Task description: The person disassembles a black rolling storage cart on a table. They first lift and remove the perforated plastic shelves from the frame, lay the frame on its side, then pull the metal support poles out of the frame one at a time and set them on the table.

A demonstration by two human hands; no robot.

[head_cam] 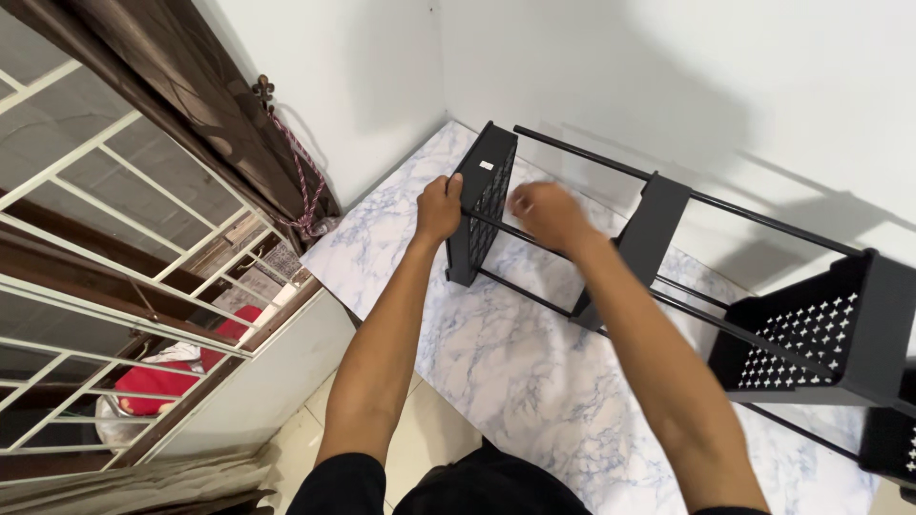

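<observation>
Much of the black rack (668, 219) runs out of sight: its far right end is cut off by the picture's edge, and the person's right forearm crosses in front of the lower rods, hiding where they meet the middle panel (649, 229). The rack lies on its side on the marble-patterned worktop (515, 381), close to the white corner walls. The left hand (438, 208) is wrapped around the edge of the rack's end panel (482, 195), a dark perforated plate standing upright; its fingers are curled shut on that edge. The right hand (551, 215) sits just beside the panel at a thin rod, seen from the back and slightly blurred, so whether its fingers are pinching the rod or only resting there cannot be told. At the right, a black basket (811, 334) with a pattern of small cross-shaped holes hangs on the rods; what shows of its inside holds nothing. A second dark piece (892, 443) below it is mostly cut off. To the left, behind a white window grille (105, 238), a red cloth (162, 381) lies partly hidden by the bars, beside a brown curtain (191, 95) tied with a rope.
</observation>
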